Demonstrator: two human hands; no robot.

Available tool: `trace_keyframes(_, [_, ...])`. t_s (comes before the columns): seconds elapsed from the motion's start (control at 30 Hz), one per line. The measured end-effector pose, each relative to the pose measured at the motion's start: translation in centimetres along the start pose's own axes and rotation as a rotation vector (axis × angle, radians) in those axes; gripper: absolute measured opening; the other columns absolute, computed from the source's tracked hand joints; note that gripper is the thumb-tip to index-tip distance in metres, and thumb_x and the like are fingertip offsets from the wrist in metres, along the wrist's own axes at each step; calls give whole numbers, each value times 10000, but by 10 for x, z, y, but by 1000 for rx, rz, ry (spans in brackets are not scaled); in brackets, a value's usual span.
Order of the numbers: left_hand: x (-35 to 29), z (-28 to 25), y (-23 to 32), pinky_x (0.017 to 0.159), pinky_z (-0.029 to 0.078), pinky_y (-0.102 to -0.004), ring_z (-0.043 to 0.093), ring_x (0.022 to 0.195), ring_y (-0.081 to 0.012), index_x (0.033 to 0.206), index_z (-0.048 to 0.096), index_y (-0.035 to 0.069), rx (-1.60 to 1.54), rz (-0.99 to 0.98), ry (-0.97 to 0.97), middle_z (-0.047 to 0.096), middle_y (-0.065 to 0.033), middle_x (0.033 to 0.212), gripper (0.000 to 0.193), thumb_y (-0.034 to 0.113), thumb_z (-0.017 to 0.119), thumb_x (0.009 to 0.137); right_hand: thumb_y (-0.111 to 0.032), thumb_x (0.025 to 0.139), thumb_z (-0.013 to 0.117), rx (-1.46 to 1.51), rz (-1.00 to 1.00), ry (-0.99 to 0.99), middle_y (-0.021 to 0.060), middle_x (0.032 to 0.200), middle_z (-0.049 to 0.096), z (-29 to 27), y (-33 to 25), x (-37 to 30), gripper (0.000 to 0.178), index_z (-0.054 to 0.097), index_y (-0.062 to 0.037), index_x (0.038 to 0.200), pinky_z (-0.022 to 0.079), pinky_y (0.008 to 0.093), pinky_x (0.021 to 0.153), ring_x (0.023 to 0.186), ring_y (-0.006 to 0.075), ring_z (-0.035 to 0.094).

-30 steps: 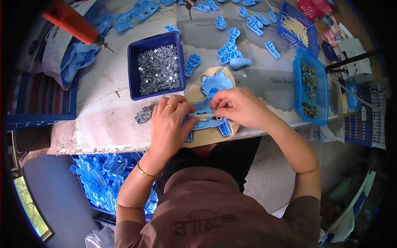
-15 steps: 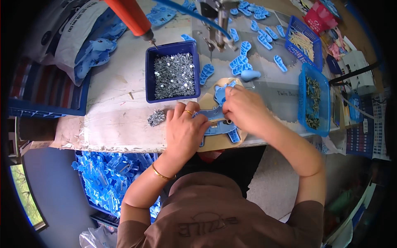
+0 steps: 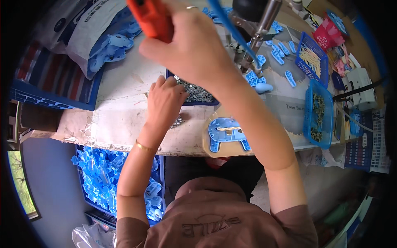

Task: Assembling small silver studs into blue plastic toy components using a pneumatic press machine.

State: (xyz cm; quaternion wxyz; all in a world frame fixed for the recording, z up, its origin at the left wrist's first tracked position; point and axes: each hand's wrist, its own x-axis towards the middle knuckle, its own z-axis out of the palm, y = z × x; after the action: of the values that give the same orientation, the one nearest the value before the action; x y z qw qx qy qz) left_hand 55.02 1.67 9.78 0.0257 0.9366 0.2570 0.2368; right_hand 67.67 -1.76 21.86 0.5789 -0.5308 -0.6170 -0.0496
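Head view: one blue shell (image 3: pixel 227 136) lies open side up on a tan board (image 3: pixel 208 148) at the near edge of the bench (image 3: pixel 124 124). Its upper part is hidden behind the right forearm, so only the body and two legs can be checked.

Done, as far as shown: a pale strip (image 3: pixel 225 128) lies across the shell's interior. Judged left: the visible portion has no cover over it, so the piece reads as partly assembled. Whether any screws are seated in it is too small to tell.

Right hand (image 3: pixel 192 45): grip wrapped around an orange tool (image 3: pixel 154 20), up and away from the shell; the tool's tip is out of sight.

Left hand (image 3: pixel 165 99): fingers curled at the edge of a dark blue tray (image 3: pixel 202 103) of small metal fasteners (image 3: pixel 197 94). Cannot tell whether the fingertips pinch one. A small heap of metal pieces (image 3: pixel 178 122) lies just beside the wrist.

Stock remaining: loose blue parts (image 3: pixel 290 78) on the far bench, more pale strips (image 3: pixel 313 62) in a blue basket (image 3: pixel 303 62), and many blue pieces (image 3: pixel 103 177) in a bin below bench level. By that stock, much of the batch appears unassembled.
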Motion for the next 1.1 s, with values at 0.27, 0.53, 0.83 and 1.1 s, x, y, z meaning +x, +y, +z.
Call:
trace_keyframes(0.27, [34, 37, -7, 780, 429, -358, 570, 895, -214, 750, 693, 154, -61, 168, -166, 654, -4, 818, 168, 307, 756, 723, -177, 799, 685, 145, 415, -251, 167, 929, 662, -52, -12, -3, 399, 578, -15, 1148, 523, 364, 776, 838, 288, 674])
trace_keyframes(0.53, [21, 18, 8, 741, 440, -345, 573, 859, -188, 825, 709, 171, -49, 198, -40, 652, 30, 810, 57, 193, 703, 772, -107, 818, 654, 234, 426, -385, 191, 1055, 647, -67, 8, -20, 465, 508, 52, 1230, 495, 352, 892, 975, 235, 637])
trace_keyframes(0.83, [-1, -5, 45, 727, 488, -373, 606, 841, -234, 805, 713, 141, -463, 136, 53, 649, -22, 843, 146, 213, 791, 704, -44, 775, 672, 706, 464, -216, 52, 795, 616, -56, -5, -52, 312, 584, 36, 1064, 469, 240, 579, 630, 98, 579])
trace_keyframes(1.1, [-8, -7, 52, 699, 485, -383, 611, 810, -266, 806, 709, 123, -435, 184, 68, 632, -48, 805, 149, 227, 782, 729, -13, 772, 689, 688, 330, -173, 55, 865, 610, -50, 0, -64, 321, 574, 20, 1070, 489, 241, 547, 600, 88, 585])
